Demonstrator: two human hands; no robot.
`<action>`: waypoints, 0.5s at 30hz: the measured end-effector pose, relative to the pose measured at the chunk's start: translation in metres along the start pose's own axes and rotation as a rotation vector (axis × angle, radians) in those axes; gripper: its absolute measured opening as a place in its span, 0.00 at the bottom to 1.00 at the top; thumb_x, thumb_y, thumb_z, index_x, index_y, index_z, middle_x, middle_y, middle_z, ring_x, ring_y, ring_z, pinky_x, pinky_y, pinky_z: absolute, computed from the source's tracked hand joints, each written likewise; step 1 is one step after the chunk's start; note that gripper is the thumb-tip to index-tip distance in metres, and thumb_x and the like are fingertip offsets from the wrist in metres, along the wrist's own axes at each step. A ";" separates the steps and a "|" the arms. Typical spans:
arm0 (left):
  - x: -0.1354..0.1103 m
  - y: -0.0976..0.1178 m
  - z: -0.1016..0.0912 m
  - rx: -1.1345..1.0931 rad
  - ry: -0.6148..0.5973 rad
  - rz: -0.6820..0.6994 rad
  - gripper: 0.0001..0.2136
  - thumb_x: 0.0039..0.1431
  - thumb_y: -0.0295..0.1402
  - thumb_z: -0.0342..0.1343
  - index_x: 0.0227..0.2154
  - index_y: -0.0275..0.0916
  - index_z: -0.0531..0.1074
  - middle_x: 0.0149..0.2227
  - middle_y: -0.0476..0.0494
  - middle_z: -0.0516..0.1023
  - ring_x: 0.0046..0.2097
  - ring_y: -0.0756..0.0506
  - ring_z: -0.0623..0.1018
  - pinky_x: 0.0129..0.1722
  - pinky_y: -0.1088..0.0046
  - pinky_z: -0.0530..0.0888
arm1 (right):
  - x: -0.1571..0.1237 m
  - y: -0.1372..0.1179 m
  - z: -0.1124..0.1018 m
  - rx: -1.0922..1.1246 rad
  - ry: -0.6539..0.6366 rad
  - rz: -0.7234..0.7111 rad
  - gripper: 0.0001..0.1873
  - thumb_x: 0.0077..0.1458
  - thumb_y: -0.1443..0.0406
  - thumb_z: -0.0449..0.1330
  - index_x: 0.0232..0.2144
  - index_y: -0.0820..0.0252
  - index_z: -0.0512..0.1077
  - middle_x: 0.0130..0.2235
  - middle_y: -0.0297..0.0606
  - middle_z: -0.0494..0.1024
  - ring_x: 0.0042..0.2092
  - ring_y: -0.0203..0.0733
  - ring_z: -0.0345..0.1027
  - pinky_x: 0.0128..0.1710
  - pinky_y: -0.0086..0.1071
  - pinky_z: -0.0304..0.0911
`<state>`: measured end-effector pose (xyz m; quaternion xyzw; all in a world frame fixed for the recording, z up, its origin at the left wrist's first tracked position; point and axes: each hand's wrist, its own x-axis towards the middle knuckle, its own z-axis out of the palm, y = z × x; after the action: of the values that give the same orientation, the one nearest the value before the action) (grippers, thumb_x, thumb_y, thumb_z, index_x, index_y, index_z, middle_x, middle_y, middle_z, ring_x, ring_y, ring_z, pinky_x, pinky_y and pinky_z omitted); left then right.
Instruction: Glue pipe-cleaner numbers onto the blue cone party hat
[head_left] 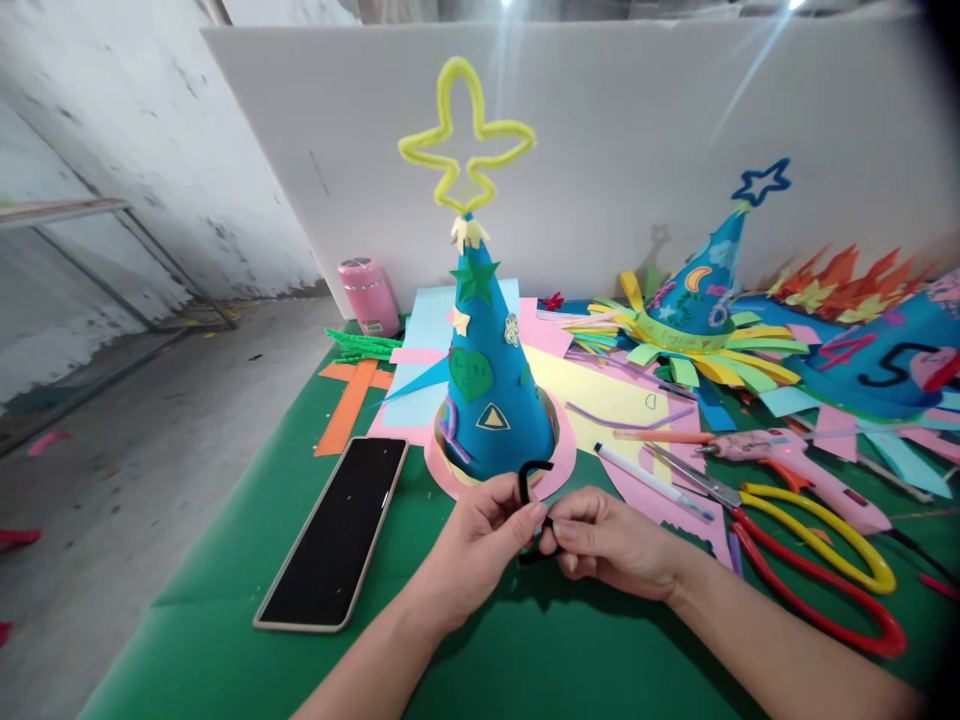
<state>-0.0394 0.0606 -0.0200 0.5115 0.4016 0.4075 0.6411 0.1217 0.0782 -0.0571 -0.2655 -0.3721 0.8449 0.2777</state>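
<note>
My left hand and right hand pinched a curled black pipe cleaner, its middle hidden, near a blue cone hat.

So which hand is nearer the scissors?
Right. The right hand is a little to the left of the scissors; the left hand is farther left, beyond the right hand.

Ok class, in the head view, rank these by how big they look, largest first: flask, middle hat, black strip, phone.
1. Middle hat
2. Phone, enlarged by nearness
3. Flask
4. Black strip, partly hidden by the hands
</note>
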 end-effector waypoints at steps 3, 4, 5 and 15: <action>0.000 -0.001 0.001 -0.044 0.018 -0.004 0.07 0.52 0.33 0.54 0.23 0.35 0.67 0.20 0.50 0.67 0.25 0.52 0.66 0.26 0.77 0.62 | 0.001 0.001 0.000 -0.026 0.005 -0.011 0.11 0.43 0.61 0.64 0.26 0.67 0.76 0.19 0.33 0.71 0.20 0.23 0.60 0.19 0.18 0.51; 0.000 -0.001 0.001 -0.052 0.026 -0.005 0.07 0.52 0.33 0.54 0.23 0.35 0.67 0.20 0.51 0.67 0.25 0.52 0.66 0.26 0.77 0.63 | 0.001 0.001 0.000 -0.038 0.006 -0.019 0.11 0.43 0.61 0.64 0.26 0.67 0.76 0.19 0.34 0.72 0.20 0.23 0.61 0.19 0.17 0.51; 0.000 -0.001 0.001 -0.057 0.036 -0.004 0.07 0.52 0.33 0.54 0.23 0.35 0.67 0.20 0.51 0.67 0.25 0.53 0.67 0.26 0.78 0.63 | 0.001 0.002 0.000 -0.049 0.007 -0.028 0.11 0.44 0.61 0.63 0.27 0.66 0.76 0.20 0.34 0.72 0.19 0.22 0.61 0.19 0.17 0.52; 0.001 -0.005 0.001 -0.097 0.062 -0.026 0.08 0.50 0.35 0.55 0.23 0.35 0.67 0.20 0.51 0.67 0.24 0.53 0.67 0.26 0.77 0.65 | 0.003 0.001 -0.002 -0.215 0.028 -0.093 0.11 0.46 0.62 0.61 0.25 0.68 0.75 0.22 0.36 0.75 0.19 0.25 0.64 0.18 0.18 0.55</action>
<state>-0.0371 0.0608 -0.0249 0.4617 0.4074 0.4339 0.6576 0.1209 0.0803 -0.0597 -0.2879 -0.4686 0.7826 0.2916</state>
